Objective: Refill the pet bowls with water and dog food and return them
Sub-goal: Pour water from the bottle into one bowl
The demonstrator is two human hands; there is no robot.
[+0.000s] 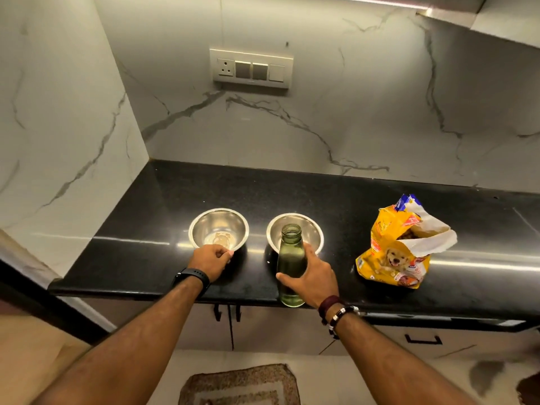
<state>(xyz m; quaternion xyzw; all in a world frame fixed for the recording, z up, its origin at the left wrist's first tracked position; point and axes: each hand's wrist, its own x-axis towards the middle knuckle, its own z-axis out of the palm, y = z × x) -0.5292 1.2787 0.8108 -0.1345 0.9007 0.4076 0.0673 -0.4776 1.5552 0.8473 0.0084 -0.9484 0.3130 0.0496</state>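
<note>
Two steel bowls stand side by side on the black counter (140, 244). The left bowl (218, 229) looks empty, and my left hand (211, 263) pinches its near rim. The right bowl (309, 229) is partly hidden behind a green glass bottle (290, 258). My right hand (312, 277) grips that bottle around its middle. The bottle has no cap, is upright with its mouth in front of the right bowl, and holds a little water at the bottom. An open yellow dog food bag (400, 252) stands to the right of the bowls.
A marble wall closes the counter on the left and behind, with a switch panel (251, 68) above. Cabinet doors with black handles (228, 312) are under the counter edge. A brown mat (239, 387) lies on the floor.
</note>
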